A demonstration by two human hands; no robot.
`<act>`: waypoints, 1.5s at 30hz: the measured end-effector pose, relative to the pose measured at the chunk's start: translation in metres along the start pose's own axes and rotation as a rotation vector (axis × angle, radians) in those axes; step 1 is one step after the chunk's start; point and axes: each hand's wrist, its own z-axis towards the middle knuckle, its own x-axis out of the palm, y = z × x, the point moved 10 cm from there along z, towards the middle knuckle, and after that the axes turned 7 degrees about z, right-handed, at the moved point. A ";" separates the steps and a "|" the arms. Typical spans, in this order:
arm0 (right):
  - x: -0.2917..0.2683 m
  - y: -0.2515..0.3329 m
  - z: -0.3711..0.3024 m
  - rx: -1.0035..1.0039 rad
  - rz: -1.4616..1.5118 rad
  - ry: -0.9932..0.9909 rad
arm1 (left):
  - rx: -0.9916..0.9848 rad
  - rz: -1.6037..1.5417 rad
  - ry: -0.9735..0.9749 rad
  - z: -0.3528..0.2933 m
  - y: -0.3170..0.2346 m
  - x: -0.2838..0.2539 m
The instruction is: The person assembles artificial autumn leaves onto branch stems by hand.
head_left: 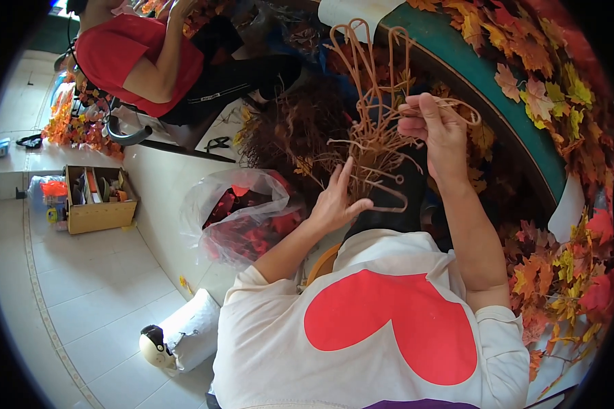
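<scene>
Left hand (335, 202), thumb and fingers apart, sits against the stem bundle (370, 136) at its one o'clock, presumably steadying it (firm grip? can't tell). Right hand (438, 140), bundle at its nine o'clock, pinches a hooked stem (476, 112), probably keeping it separate. Farther, eleven o'clock: person in red (133, 58).

Right hand (438, 133) forward, curled; left hand (335, 203) closer in.

Co-worker (133, 61) cut off by top edge.
</scene>
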 end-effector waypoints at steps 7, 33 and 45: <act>-0.008 -0.028 0.021 0.003 -0.014 0.015 | 0.058 0.488 0.283 -0.052 0.001 -0.014; 0.133 -0.042 -0.064 -0.251 -0.584 0.715 | 0.162 -1.643 -0.078 -0.009 -0.126 -0.239; 0.124 0.093 0.022 -0.078 0.352 0.542 | 0.740 -1.015 -0.546 0.020 -0.203 -0.299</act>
